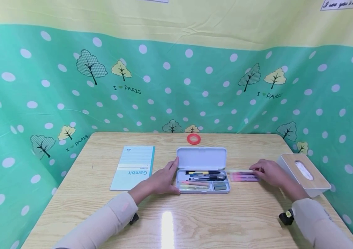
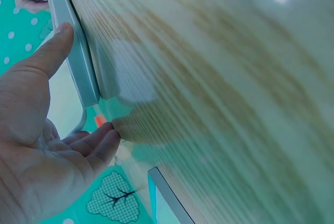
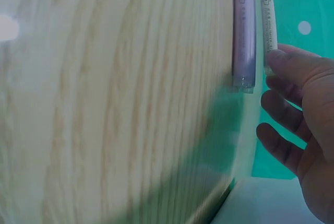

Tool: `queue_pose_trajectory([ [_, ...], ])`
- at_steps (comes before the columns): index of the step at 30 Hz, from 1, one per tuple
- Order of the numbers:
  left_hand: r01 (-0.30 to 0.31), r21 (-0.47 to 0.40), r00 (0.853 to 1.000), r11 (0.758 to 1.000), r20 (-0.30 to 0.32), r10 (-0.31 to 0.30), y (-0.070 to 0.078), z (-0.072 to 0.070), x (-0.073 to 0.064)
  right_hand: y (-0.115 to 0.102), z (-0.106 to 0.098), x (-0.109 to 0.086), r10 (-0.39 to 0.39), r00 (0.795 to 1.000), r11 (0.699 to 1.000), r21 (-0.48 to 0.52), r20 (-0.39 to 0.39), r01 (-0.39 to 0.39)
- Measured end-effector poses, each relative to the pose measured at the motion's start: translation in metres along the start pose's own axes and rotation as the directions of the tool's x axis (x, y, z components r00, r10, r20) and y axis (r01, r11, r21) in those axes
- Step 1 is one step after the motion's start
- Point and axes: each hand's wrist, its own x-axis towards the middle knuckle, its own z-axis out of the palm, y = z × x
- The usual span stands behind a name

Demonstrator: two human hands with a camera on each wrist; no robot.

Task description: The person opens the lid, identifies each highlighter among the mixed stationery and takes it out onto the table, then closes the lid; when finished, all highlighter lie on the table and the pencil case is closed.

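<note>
Pinching one pale marker [image 3: 268, 20] by its near end, the right hand [image 1: 271, 173] was right of the open pencil case [image 1: 201, 158], far nearer the marker than the left. From that grip the marker lay leftward, long axis running sideways toward the case, alongside the pink-and-purple markers [image 1: 244, 176]. Left hand [image 1: 163, 178], thumb and fingers spread apart, touched the case's left side.

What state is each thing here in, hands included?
Pencil case: open, lid back, pens inside
Notebook: closed, lying flat
Tissue box: tissue showing in its slot
Red ring: lying flat
Pink and purple markers: lying side by side
Pale marker: pinched
Right hand: pinching the pale marker
Left hand: at the case's left end
</note>
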Motion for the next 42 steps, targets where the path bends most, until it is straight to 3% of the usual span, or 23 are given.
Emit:
queue_pose_trajectory([
  [8,0.006,0.003,1.0,1.0,-0.001,-0.006,0.0,0.001,0.001,0.005,0.002,0.004,0.053,0.998,0.999,-0.012,0.019,-0.052],
  [29,0.008,0.012,1.0,1.0,-0.005,-0.008,-0.001,0.004,0.001,0.011,0.008,0.008,0.069,0.997,0.997,-0.019,0.039,-0.069],
  [42,0.012,0.007,1.0,1.0,-0.003,-0.012,-0.001,0.003,0.001,-0.008,0.0,0.008,0.019,1.0,1.0,-0.017,0.002,-0.019],
])
